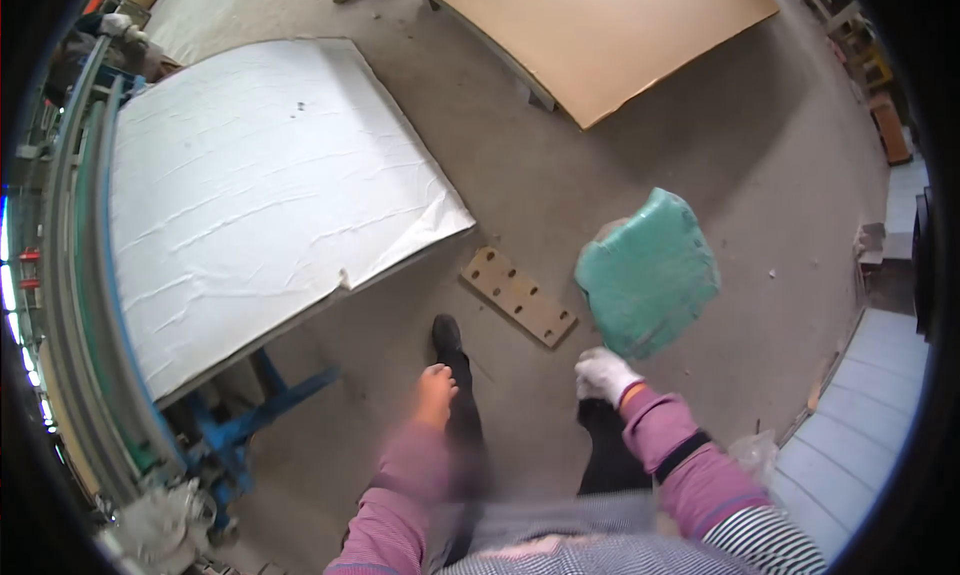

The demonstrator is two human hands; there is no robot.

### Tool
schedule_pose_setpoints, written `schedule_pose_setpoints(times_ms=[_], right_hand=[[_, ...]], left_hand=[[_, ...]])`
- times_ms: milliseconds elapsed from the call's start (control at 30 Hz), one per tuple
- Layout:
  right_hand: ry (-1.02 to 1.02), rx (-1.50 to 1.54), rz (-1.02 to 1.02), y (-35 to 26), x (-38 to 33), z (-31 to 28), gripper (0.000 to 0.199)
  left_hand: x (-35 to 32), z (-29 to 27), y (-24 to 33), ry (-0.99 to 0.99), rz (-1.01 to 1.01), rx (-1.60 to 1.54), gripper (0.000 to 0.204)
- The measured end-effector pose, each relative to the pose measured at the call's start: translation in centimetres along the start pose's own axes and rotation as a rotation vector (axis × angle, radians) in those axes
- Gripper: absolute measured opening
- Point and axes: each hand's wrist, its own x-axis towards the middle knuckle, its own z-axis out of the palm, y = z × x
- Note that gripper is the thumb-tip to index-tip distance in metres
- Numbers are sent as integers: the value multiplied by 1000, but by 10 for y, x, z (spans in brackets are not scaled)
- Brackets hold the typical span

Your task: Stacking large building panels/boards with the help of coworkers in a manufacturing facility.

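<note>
My left hand (436, 396) is bare, its fingers curled together, and it hangs over my left leg; the sleeve behind it is blurred. A white glove covers my right hand (604, 375), which is closed above my right foot. No object shows in either hand. Just beyond the glove is a lumpy green wrapped bundle (650, 275), its near edge close to my fingers in the picture. Left of the bundle, a wooden board (518, 297) with several dark holes lies on the concrete floor (520, 405).
A table covered with a wrinkled white sheet (270, 195) fills the left, on a blue metal frame (265, 410). Long rails (95, 275) run along its far left side. A large brown panel (600, 35) stands raised ahead. Pale slatted boards (850, 425) lie at right.
</note>
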Motion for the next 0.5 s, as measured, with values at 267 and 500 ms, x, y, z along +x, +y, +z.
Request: schedule_pose_setpoints(times_ms=[267,500], right_hand=[[276,435,291,89,321,27,14],[682,630,224,85,361,60,35]], left_hand=[[346,160,-109,-19,76,315,37],[347,217,-92,-111,-7,230,53]])
